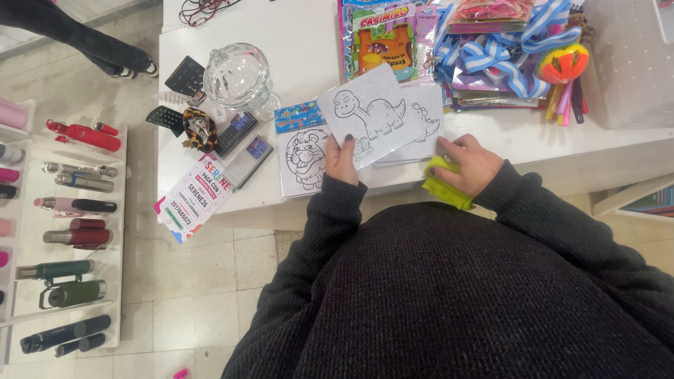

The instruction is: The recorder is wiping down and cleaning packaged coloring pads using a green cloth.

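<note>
My left hand holds up a white colouring card with a dinosaur outline, tilted above the white counter. Under it lies a card with a lion outline and, to the right, a stack of similar dinosaur cards. Near the counter's front edge my right hand grips a yellow-green cloth, beside that stack. Both arms wear dark knitted sleeves.
A glass lidded jar, two calculators, a paper sign and a hair clip sit at left. Packaged toys and blue-white ribbons crowd the back. A white perforated bin stands right. A shelf of bottles is at floor left.
</note>
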